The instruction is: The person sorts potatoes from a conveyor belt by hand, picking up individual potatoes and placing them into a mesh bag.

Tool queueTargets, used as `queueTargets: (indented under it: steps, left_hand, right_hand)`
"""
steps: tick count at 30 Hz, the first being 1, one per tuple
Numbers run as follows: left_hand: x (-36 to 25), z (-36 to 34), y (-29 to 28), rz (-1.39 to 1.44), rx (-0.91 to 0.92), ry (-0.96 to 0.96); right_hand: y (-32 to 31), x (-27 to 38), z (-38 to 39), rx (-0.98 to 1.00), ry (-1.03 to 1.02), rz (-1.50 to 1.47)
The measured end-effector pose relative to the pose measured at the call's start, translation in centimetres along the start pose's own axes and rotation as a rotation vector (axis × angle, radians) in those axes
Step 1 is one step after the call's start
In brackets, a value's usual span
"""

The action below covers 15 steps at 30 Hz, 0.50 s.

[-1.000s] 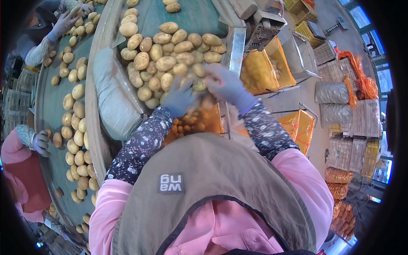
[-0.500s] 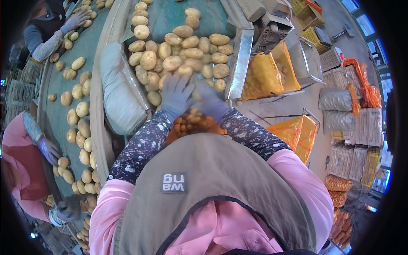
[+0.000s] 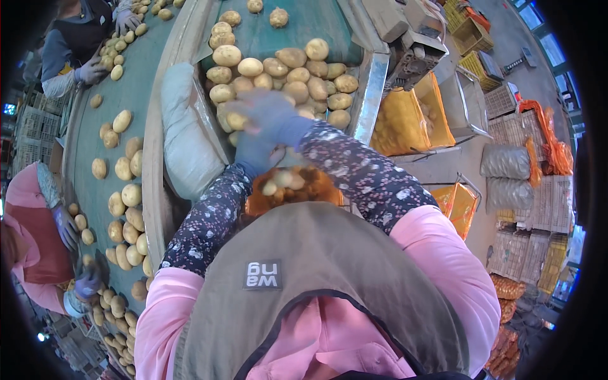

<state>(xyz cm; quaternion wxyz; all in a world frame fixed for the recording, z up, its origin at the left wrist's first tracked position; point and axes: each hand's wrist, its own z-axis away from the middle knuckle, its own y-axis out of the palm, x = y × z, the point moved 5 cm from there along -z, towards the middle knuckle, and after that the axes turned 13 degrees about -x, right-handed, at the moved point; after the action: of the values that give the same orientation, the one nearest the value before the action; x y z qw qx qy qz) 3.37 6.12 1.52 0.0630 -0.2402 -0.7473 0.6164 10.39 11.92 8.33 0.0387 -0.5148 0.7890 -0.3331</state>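
Both my hands wear grey-purple gloves at the lower end of a chute heaped with potatoes [image 3: 298, 90]. My right hand [image 3: 269, 116] reaches left across the heap's near edge, smeared by motion, so its fingers cannot be made out. Partly beneath it, my left hand [image 3: 256, 156] is at the chute's lower left corner, its fingers largely covered. Just below the hands, an orange bag [image 3: 324, 190] gapes in front of my apron with potatoes inside. A few pale, blurred potatoes [image 3: 284, 180] show at its mouth.
A padded grey-white wrap [image 3: 183, 136] lines the chute's left side, a metal plate [image 3: 370, 95] its right. Further left, a green conveyor belt [image 3: 95, 206] carries potatoes past two co-workers. To the right stand a filled orange bag [image 3: 399, 123] on a frame and stacked crates [image 3: 551, 196].
My right hand has swung left and forward, crossing over my left hand, which has drawn back toward me. The heap has shifted, and pale potatoes now show in the bag's mouth.
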Motion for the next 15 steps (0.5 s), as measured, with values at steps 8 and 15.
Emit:
queueTargets:
  steps: [8,15]
  left_hand:
    - [0.4,1.8,0.3,0.046,0.206,0.059]
    - [-0.8,2.6,-0.5,-0.046,-0.171,0.442]
  right_hand:
    - [1.7,3.0,-0.4,0.623,0.149,0.143]
    - [2.3,-2.5,-4.3,-0.159,0.206,0.116]
